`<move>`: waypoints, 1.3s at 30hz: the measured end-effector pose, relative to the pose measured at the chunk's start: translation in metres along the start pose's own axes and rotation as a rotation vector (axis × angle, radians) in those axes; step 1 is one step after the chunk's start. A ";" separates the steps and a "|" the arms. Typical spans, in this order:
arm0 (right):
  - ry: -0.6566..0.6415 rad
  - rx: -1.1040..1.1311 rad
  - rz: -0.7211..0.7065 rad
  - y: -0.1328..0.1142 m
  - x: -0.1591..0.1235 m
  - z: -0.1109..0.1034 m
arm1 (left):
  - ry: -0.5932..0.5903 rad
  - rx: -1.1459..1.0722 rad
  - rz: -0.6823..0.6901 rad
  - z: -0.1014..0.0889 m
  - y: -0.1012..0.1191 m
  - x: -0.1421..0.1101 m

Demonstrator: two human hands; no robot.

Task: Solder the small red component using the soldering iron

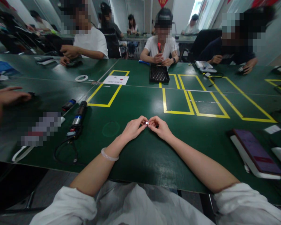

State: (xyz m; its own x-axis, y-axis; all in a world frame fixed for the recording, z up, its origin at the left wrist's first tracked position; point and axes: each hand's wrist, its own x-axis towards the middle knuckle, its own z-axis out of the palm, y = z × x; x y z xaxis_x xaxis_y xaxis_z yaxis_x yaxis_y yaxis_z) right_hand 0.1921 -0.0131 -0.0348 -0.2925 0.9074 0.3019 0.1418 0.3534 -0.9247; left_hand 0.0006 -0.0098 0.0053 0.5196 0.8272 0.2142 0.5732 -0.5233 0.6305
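A tiny, silvery-white piece (147, 123) is showing brightly between the fingertips of the left hand (133, 129) and right hand (162, 128), sitting over the green tabletop (142, 159), its exact shape being too small to tell.

Whitish piece (147, 123); green tabletop (140, 156); yellow tape outlines (179, 112); white sleeves (67, 204).

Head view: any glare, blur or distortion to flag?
Head view: pale sheen on the green table; head view: bright pane up top, right of center, looks blown out; head view: person at upper right looks soft and stretched; head view: piece between the fingers too small to make out.
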 end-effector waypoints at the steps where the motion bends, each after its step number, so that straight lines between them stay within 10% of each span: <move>1: 0.000 -0.009 -0.004 -0.001 0.000 0.000 | 0.000 -0.003 0.003 0.000 0.000 0.000; 39: -0.011 -0.003 0.034 -0.002 0.000 0.000 | 0.024 -0.008 0.005 -0.004 0.004 0.000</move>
State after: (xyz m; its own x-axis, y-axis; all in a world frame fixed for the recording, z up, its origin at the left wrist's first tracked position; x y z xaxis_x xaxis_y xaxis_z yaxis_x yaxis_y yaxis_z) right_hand 0.1918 -0.0134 -0.0332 -0.2974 0.9164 0.2677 0.1547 0.3230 -0.9337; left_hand 0.0003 -0.0111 0.0104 0.5069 0.8292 0.2356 0.5654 -0.5261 0.6353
